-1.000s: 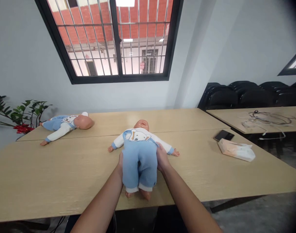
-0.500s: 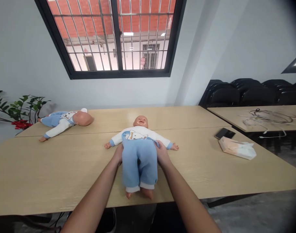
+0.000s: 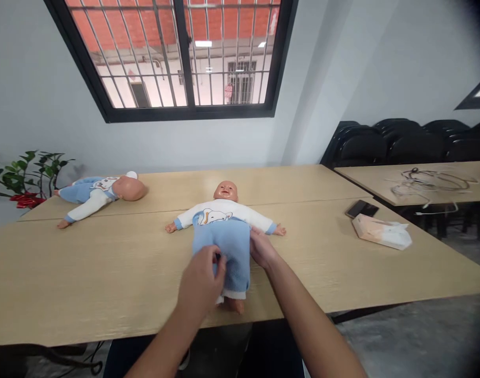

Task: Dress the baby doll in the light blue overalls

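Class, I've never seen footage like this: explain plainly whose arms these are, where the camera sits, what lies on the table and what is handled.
The camera sits on a person's head, looking down, so the bare arms are their own. On the table a doll in blue trousers lies on its back. The left hand curls onto the trousers; the right hand rests against the doll's hip. A second doll lies far left, a phone and tissue pack to the right.

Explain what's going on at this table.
A person is handling a baby doll lying face up on the wooden table. The left hand is curled over its blue trousers; the right hand lies against its hip. A second doll lies farther left, a phone and tissue pack to the right.
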The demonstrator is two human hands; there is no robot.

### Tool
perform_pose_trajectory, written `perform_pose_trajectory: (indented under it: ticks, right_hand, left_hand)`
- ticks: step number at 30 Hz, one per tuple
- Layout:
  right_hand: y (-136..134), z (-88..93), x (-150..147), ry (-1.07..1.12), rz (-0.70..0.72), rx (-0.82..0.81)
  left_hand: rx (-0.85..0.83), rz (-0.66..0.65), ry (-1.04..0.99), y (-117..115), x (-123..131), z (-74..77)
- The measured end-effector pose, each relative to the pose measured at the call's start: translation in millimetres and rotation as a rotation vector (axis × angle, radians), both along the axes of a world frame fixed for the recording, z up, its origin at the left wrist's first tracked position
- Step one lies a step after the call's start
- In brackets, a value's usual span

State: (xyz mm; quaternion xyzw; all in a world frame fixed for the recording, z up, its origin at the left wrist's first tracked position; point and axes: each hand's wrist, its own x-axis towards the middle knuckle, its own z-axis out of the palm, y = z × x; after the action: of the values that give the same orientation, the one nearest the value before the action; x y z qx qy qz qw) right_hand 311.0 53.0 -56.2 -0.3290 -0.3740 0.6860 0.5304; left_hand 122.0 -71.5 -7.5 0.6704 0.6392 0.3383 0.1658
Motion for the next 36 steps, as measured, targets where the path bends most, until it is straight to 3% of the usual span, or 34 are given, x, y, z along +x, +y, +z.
perform_pose_trajectory:
  ticks: [4, 8, 13, 17, 22, 25, 28, 32, 36]
  right_hand:
    - [-2, 1.6, 2, -0.008, 0.019, 0.035]
    - [2, -4.7, 12, -0.126, -0.086, 0.143]
    - [16, -12.6, 31, -0.423, -0.420, 0.307]
    - [28, -12.8, 36, -0.633, -0.545, 0.442]
    - [27, -11.2, 39, -0.807, -0.681, 0.284]
    - [7, -10.9, 40, -0.860, -0.461, 0.220]
    - [-19, -8.1, 35, -0.710, -0.204, 0.285]
    - [-36, 5.0, 24, -0.343, -0.083, 0.243]
    - [-34, 16.1, 17, -0.165, 0.044, 0.125]
  left_hand:
    - [-0.098, -0.082, -0.038, -28, 44, -12.5]
    - [-0.140, -0.099, -0.005, -24, 62, -21.6]
    - [-0.256, -0.130, 0.072, -18, 56, -21.5]
    - [-0.286, -0.138, 0.039, -20, 39, -23.9]
    - [-0.316, -0.114, 0.011, -21, 27, -21.2]
    - [-0.350, -0.124, 0.037, -20, 24, -17.8]
    - [-0.364, -0.141, 0.022, -18, 23, -14.8]
    - [-0.408, -0.137, -0.093, -17, 20, -10.5]
    - [-0.436, -0.100, -0.321, -16, 18, -10.4]
